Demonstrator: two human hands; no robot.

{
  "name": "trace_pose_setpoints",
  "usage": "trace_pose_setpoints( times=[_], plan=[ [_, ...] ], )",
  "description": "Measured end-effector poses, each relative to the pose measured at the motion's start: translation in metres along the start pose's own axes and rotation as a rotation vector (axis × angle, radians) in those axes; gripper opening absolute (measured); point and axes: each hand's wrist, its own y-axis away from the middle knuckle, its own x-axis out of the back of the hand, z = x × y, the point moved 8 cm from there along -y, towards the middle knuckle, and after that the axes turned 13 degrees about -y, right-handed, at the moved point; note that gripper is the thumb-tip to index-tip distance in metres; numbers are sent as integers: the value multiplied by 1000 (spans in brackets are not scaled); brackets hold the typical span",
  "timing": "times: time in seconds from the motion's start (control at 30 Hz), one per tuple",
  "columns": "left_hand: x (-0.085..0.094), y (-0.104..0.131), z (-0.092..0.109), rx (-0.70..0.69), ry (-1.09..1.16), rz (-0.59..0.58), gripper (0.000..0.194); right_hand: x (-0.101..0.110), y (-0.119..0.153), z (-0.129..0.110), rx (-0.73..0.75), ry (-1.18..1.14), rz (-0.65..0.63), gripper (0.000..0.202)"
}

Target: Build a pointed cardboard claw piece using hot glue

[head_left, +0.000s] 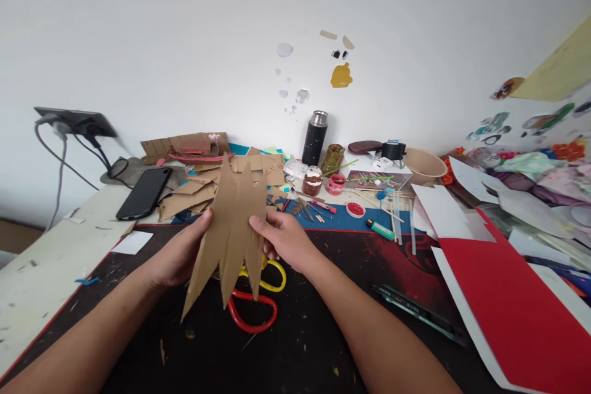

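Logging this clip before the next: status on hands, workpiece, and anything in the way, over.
Left hand, right hand: both gripping cardboard piece. Near end jagged, long points. Partly hidden behind it: red scissor handle, yellow scissor handle.

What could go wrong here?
The cardboard, held by the left hand and right hand, could tear or bend at its narrow tips. A red scissor handle shows beside it, blades not clearly visible, so a careless reach might nick a finger. The open pink jar might spill if bumped.
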Motion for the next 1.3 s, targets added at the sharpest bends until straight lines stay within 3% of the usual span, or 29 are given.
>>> trace_pose_setpoints(
  times=[0.17,0.37,0.67,0.97,1.3],
  plan=[
    [2,-3,6,-30,-18,89,86,5,1,1,-34,-72,81,59],
    [5,-6,17,-154,-168,109,73,18,0,-7,73,-127,209,62],
    [1,2,37,-250,-394,86,74,38,0,-21,225,-127,349,64],
    [12,1,29,-209,-404,74,55,45,4,-33,320,-104,389,65],
    [19,2,30,-124,-502,97,66,48,3,-36,370,-116,403,69]
  ],
)
